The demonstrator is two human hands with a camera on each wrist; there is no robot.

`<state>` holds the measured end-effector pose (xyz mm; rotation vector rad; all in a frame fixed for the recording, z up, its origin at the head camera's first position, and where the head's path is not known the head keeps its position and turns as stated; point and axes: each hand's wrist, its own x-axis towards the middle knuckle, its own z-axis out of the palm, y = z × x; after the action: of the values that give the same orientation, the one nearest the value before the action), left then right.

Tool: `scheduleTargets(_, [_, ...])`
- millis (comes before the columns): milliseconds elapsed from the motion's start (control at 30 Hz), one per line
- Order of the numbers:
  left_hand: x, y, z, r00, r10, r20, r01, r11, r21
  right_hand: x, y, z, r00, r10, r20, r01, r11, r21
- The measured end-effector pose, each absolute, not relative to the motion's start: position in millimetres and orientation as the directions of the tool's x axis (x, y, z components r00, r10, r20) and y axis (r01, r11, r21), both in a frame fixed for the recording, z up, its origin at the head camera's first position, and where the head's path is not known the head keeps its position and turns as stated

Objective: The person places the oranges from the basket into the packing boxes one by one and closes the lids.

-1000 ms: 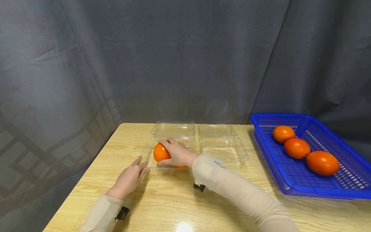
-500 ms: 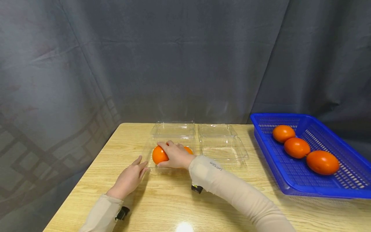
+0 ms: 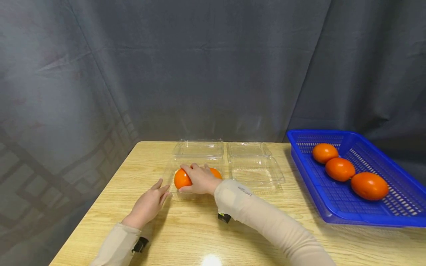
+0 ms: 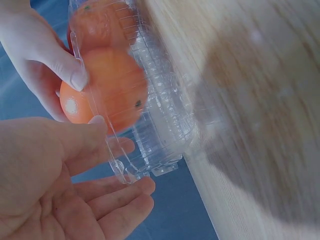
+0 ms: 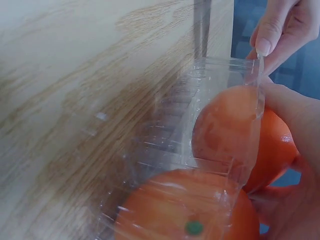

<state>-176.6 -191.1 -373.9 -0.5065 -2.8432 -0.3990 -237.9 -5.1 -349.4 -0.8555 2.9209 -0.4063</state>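
Observation:
In the head view, my right hand (image 3: 199, 180) grips an orange (image 3: 182, 179) at the left end of a clear plastic clamshell box (image 3: 196, 194). A second orange (image 3: 215, 173) sits in the same box, partly behind that hand. The right wrist view shows the held orange (image 5: 272, 150) inside the box wall, with the other orange (image 5: 175, 210) beside it. My left hand (image 3: 146, 207) is at the box's near left corner. Its thumb and fingers pinch the rim, as the left wrist view shows at the box corner (image 4: 127, 172).
Another open clear clamshell box (image 3: 254, 171) stands to the right on the wooden table (image 3: 186, 229). Farther right, a blue plastic basket (image 3: 324, 207) contains 3 oranges (image 3: 340, 169). A grey curtain (image 3: 213, 74) hangs behind the table.
My right hand has moved slightly down and left with the orange, lowering it into the box. The second orange has come into view behind the hand. The left hand has stayed put.

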Motion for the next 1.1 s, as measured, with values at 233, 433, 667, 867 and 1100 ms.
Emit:
scheduleTargets(233, [-175.4,-189.7,-373.4,-0.903,0.31,0.296,0.379,0.9,0.215,-239.6,-6.1,-355.1,-0.853,-0.523,0.008,-0.508,0.826,-0.244])
scheduleTargets(433, [-175.1,-190.0,-372.5,-0.913,0.304,0.273,0.367,0.903,0.224,-241.1,-6.7,-356.8,-0.858,-0.513,-0.028,-0.494,0.839,-0.227])
scheduleTargets(667, [-175.5,-190.2,-372.3,-0.916,0.3,0.265,0.362,0.903,0.232,-239.9,-5.5,-355.0,-0.864,-0.501,-0.057,-0.48,0.852,-0.208])
scheduleTargets(867, [-175.0,-190.3,-371.4,-0.919,0.299,0.258,0.359,0.903,0.235,-239.7,-5.0,-354.9,-0.862,-0.503,-0.054,-0.484,0.851,-0.202])
scheduleTargets(1100, [-174.6,-190.1,-371.0,-0.919,0.299,0.258,0.36,0.903,0.234,-238.6,-4.8,-354.9,-0.866,-0.497,-0.058,-0.478,0.855,-0.203])
